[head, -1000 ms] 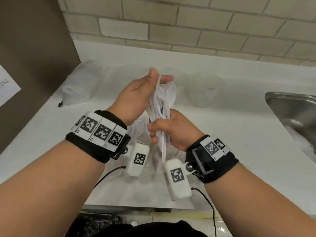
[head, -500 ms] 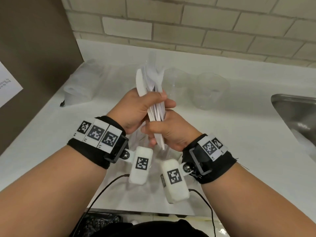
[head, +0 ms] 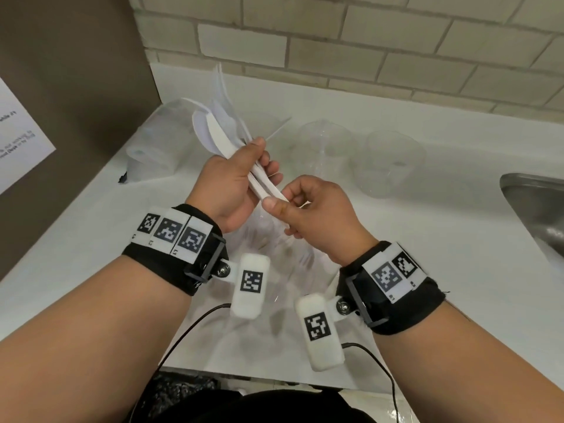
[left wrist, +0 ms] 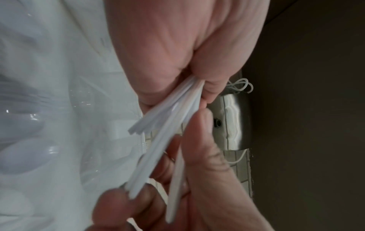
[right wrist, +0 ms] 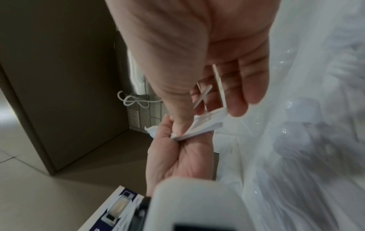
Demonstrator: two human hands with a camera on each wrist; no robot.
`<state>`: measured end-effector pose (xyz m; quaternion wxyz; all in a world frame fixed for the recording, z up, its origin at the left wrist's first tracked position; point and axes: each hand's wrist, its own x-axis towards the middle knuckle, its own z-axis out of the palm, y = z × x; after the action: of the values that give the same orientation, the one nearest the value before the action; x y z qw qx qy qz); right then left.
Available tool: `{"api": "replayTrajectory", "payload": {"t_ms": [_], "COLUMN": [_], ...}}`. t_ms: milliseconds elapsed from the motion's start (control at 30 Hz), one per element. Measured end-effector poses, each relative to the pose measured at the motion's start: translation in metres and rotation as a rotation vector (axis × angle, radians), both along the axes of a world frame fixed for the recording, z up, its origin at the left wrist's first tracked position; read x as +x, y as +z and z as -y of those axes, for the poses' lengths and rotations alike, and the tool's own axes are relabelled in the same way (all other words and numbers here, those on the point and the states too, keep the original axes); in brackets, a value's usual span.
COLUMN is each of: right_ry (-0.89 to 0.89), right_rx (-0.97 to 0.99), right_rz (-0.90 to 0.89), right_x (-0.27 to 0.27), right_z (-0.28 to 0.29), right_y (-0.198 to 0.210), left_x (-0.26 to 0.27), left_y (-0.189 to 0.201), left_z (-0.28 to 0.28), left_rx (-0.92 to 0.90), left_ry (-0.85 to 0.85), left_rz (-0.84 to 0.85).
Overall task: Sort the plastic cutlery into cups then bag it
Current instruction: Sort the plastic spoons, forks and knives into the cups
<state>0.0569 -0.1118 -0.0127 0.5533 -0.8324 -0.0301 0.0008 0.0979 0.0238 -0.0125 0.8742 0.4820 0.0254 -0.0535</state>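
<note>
A bundle of white plastic cutlery is held above the counter, heads fanned up and to the left. My left hand grips the bundle round its middle. My right hand pinches the handle ends just below. In the left wrist view the handles run from my left fingers down into the right hand's fingertips. The right wrist view shows the handle ends between both hands. A clear plastic bag with cutlery inside lies on the counter under my hands. Two clear cups stand behind.
A translucent stack or roll lies at the back left by a brown panel. A steel sink is at the right edge. Tiled wall behind. Camera cables hang over the counter's front edge.
The bundle has tipped from upright to leaning left. My left hand has shifted up along it, and my right hand has slid down to the handle ends.
</note>
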Motion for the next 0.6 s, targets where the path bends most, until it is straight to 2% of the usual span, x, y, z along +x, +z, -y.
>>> {"api": "replayTrajectory", "payload": {"t_ms": [167, 367, 433, 500, 600], "right_ry": [0.004, 0.138, 0.105, 0.037, 0.023], "right_rx": [-0.074, -0.166, -0.156, -0.083, -0.015], "right_rz": [0.055, -0.123, -0.169, -0.170, -0.062], "right_x": [0.001, -0.002, 0.001, 0.005, 0.011], "right_z": [-0.005, 0.017, 0.030, 0.038, 0.030], "right_y": [-0.005, -0.011, -0.008, 0.000, 0.015], "left_x": [0.000, 0.007, 0.009, 0.008, 0.002], "left_y": [-0.005, -0.011, -0.013, -0.014, -0.017], "left_z": [0.001, -0.006, -0.011, -0.014, -0.010], "left_rx": [0.116, 0.093, 0.061, 0.132, 0.368], "left_ry": [0.033, 0.233, 0.276, 0.248, 0.087], "left_rz": [-0.036, -0.169, -0.208, -0.224, -0.213]}}
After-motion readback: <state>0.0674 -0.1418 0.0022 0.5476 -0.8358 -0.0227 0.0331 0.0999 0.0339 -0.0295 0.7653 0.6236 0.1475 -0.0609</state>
